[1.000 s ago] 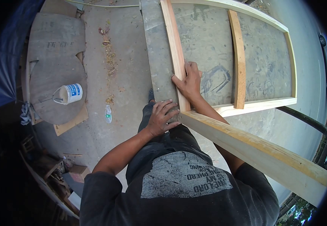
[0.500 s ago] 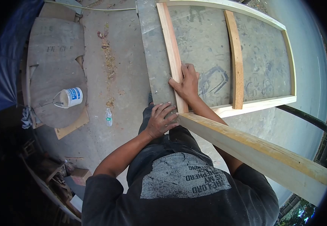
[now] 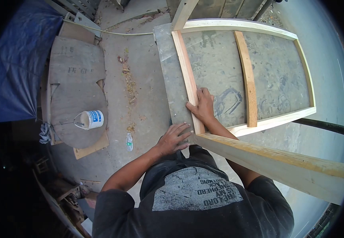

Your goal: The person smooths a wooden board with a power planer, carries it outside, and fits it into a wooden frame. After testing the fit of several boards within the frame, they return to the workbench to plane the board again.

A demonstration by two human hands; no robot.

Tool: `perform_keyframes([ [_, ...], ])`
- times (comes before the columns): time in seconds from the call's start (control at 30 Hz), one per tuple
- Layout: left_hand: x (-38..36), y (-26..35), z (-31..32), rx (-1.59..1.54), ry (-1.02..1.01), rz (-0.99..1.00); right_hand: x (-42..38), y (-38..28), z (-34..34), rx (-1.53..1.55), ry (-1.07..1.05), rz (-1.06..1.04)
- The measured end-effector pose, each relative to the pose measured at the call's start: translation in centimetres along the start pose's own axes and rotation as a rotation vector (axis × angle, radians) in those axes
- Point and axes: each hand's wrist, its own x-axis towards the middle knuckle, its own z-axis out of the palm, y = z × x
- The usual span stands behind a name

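A wooden frame of pale boards (image 3: pixel 235 24) lies on a grey worktop (image 3: pixel 215 59), with a darker crosspiece (image 3: pixel 246 75) across its middle. My right hand (image 3: pixel 204 106) grips the reddish end slat (image 3: pixel 184 65) near its close end, thumb over its left side and fingers along its right. Beside the near corner, my left hand (image 3: pixel 174 139) rests with fingers stretched out, fingertips right at the worktop's edge and the joint. A long board (image 3: pixel 275 162) stands up from that corner towards me and passes over my right forearm.
Another upright board (image 3: pixel 184 14) rises at the far corner. To the left, a white bucket (image 3: pixel 94 119) stands on a stained wooden board (image 3: pixel 77 95). A plastic bottle (image 3: pixel 129 142) lies on the concrete floor near my left arm. A blue tarp (image 3: pixel 17 75) hangs at far left.
The view has tilted up, so everything sits lower in it and the upright at the far corner now shows. Both hands keep nearly the same places on the frame.
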Motion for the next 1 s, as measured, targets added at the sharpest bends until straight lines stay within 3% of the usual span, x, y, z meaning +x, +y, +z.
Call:
perform_keyframes([
  [0.1,3.4,-3.4,-3.9,-0.009,0.192,-0.165,0.0,-0.3,-0.2,0.015,0.038,-0.024],
  [0.23,13.8,-14.0,-9.6,0.015,0.422,-0.230,0.3,-0.4,-0.3,0.008,0.019,0.021],
  [0.33,22.5,-20.9,-14.3,0.050,0.429,-0.261,0.6,-1.2,-0.8,-0.012,-0.004,0.036],
  [0.4,26.8,-24.5,-16.5,-0.097,0.224,-0.360,0.8,-1.4,-1.1,0.042,-0.040,0.060],
  [0.43,28.3,-25.9,-17.1,-0.114,0.216,-0.364,0.8,-1.3,-1.2,0.033,-0.049,0.074],
  [0.5,30.9,-28.4,-17.7,-0.046,-0.118,-0.328,1.0,-1.2,-0.9,0.033,-0.046,0.063],
  [0.53,31.5,-29.4,-17.4,-0.057,-0.141,-0.339,1.3,-1.4,-1.0,0.039,-0.058,0.087],
  [0.6,31.9,-30.7,-16.3,0.032,-0.032,-0.168,1.5,-1.7,-1.5,0.009,-0.090,0.106],
  [1.0,31.7,-32.5,-14.8,-0.074,0.143,-0.067,1.5,-1.4,-1.0,0.032,-0.081,0.119],
])
